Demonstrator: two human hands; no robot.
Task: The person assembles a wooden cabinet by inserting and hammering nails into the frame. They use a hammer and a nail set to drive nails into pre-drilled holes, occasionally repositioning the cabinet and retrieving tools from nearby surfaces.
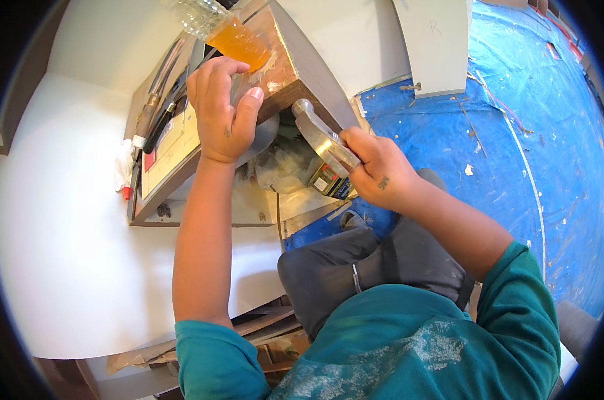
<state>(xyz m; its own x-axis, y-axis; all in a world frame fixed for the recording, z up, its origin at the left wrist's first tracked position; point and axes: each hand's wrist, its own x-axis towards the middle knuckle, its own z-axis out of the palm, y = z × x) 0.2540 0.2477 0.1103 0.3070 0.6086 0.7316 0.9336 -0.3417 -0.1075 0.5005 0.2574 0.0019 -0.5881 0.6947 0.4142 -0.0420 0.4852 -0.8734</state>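
My right hand is closed round a metal hammer. The hammer's round face lies close to the near corner of a worn brown wooden board; whether they touch I cannot tell. My left hand is raised over the near edge of the same board, thumb and fingers apart, with nothing seen in it. Just beyond its fingertips a clear plastic bottle with orange liquid lies tilted on the board.
Left of my left hand are long-handled tools and a white rag. Beneath the board are a clear plastic bag and a black-and-yellow package. A littered blue tarp covers the floor at right; a white panel stands behind.
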